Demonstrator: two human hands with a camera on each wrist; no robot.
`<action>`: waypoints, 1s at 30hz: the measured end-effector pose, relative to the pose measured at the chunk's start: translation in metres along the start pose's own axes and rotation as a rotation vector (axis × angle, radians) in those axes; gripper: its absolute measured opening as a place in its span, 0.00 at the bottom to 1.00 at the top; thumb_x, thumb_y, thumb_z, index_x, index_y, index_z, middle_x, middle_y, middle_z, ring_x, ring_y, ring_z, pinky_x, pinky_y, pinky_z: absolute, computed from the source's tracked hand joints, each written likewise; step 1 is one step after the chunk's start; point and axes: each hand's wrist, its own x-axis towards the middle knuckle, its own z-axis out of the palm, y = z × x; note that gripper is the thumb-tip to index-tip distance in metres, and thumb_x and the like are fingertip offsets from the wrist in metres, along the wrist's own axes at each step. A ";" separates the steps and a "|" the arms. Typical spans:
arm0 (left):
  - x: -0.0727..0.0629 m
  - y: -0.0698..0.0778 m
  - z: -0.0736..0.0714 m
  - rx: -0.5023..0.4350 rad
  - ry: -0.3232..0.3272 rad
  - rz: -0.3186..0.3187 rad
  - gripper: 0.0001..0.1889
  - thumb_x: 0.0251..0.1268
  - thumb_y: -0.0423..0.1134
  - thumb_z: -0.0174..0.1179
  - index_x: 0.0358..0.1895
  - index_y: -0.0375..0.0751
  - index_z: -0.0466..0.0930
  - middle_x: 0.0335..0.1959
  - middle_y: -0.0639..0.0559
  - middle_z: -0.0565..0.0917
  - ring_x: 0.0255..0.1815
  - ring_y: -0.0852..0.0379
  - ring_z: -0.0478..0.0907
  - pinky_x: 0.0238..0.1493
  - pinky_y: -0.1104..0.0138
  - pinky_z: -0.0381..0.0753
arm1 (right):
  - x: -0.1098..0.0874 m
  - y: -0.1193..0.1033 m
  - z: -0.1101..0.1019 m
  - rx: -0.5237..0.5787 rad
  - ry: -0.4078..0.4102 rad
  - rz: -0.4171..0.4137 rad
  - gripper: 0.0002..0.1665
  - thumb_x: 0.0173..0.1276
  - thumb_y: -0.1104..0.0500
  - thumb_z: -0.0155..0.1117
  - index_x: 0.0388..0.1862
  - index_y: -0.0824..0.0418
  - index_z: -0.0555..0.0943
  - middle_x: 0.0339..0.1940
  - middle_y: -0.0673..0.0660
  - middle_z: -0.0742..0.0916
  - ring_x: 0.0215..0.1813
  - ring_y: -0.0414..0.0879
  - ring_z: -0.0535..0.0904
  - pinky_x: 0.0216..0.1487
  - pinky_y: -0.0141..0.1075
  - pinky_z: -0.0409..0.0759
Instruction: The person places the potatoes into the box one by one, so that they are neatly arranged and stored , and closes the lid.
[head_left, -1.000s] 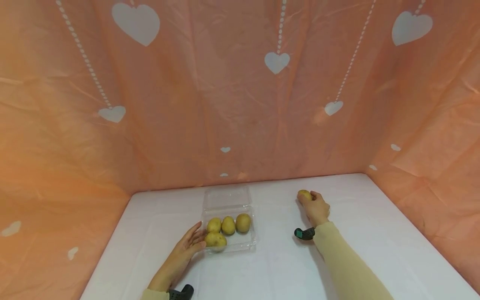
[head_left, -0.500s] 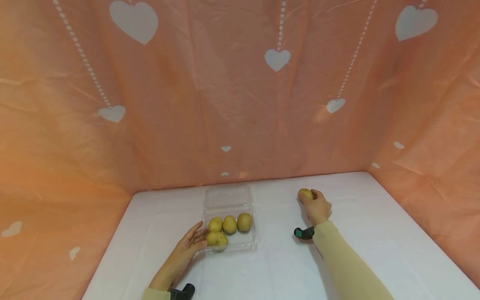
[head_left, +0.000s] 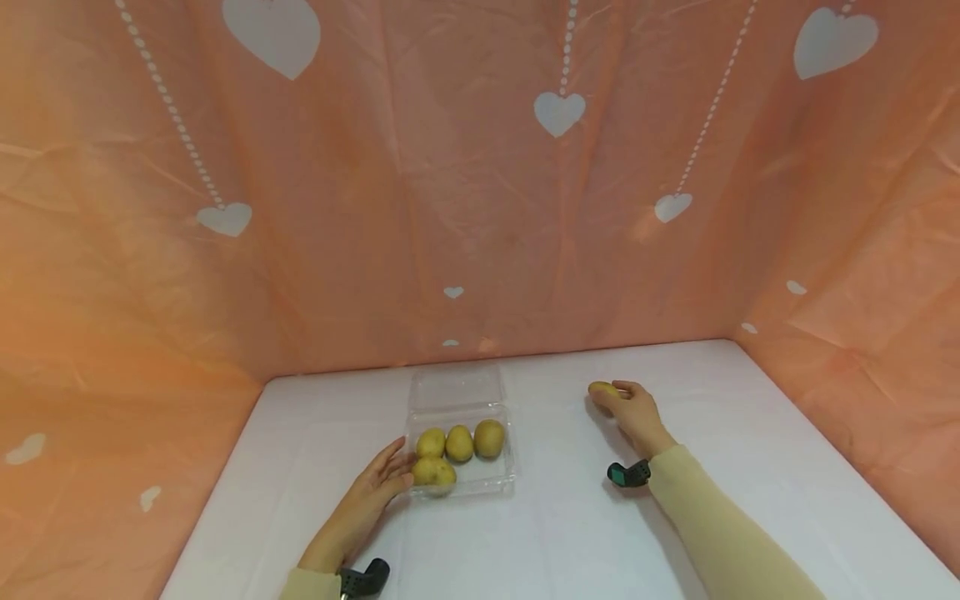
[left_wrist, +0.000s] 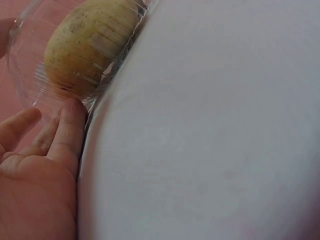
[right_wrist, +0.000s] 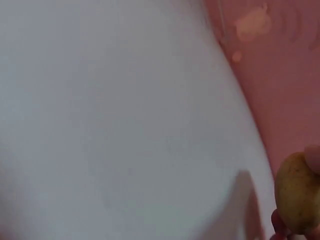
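Note:
My right hand (head_left: pixel 636 414) pinches a yellow-brown potato (head_left: pixel 602 389) between thumb and fingers, over the right part of the table. In the right wrist view that potato (right_wrist: pixel 296 192) shows at the lower right edge, partly covered by fingers. A clear plastic container (head_left: pixel 491 485) stands left of centre, its lid (head_left: pixel 457 388) folded back behind it. Several potatoes lie inside: three in a back row and a larger one (head_left: pixel 433 472) at front left. My left hand (head_left: pixel 363 500) rests against the container's left side with fairly straight fingers, fingertips touching the plastic wall in the left wrist view.
A white-covered table (head_left: pixel 555 533) carries everything. Behind and to both sides hangs an orange curtain (head_left: pixel 495 217) with pale heart patterns, meeting the table's back edge. Each wrist wears a black strap device, the right one (head_left: pixel 628 474) above the tabletop.
My right hand has turned, and the potato in it has shifted slightly left while the wrist swung right. My left hand stays at the container. The head view has tilted a little.

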 end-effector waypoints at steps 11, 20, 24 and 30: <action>0.002 0.001 0.002 0.001 0.024 0.006 0.37 0.68 0.40 0.59 0.76 0.42 0.51 0.69 0.36 0.65 0.71 0.42 0.61 0.70 0.50 0.59 | -0.019 -0.019 0.027 -0.047 -0.070 -0.136 0.39 0.63 0.47 0.69 0.65 0.67 0.68 0.53 0.66 0.79 0.44 0.52 0.80 0.38 0.38 0.81; 0.000 0.000 0.002 0.001 0.030 -0.006 0.37 0.68 0.42 0.59 0.76 0.43 0.52 0.69 0.37 0.65 0.70 0.43 0.61 0.69 0.49 0.59 | -0.040 -0.034 0.056 -0.081 -0.124 -0.270 0.38 0.60 0.47 0.72 0.62 0.66 0.72 0.51 0.62 0.81 0.47 0.50 0.79 0.41 0.35 0.80; -0.001 0.001 0.002 0.008 0.034 -0.007 0.37 0.68 0.42 0.59 0.76 0.43 0.52 0.69 0.37 0.66 0.70 0.43 0.61 0.70 0.49 0.59 | -0.048 -0.038 0.068 -0.093 -0.136 -0.333 0.36 0.60 0.49 0.73 0.61 0.66 0.74 0.50 0.61 0.82 0.41 0.47 0.80 0.38 0.34 0.80; -0.002 0.002 0.002 0.012 0.034 -0.011 0.37 0.68 0.42 0.59 0.76 0.42 0.52 0.69 0.37 0.66 0.70 0.43 0.61 0.70 0.49 0.59 | -0.056 -0.041 0.079 -0.112 -0.141 -0.389 0.34 0.58 0.51 0.74 0.58 0.65 0.76 0.46 0.57 0.83 0.36 0.45 0.79 0.35 0.34 0.79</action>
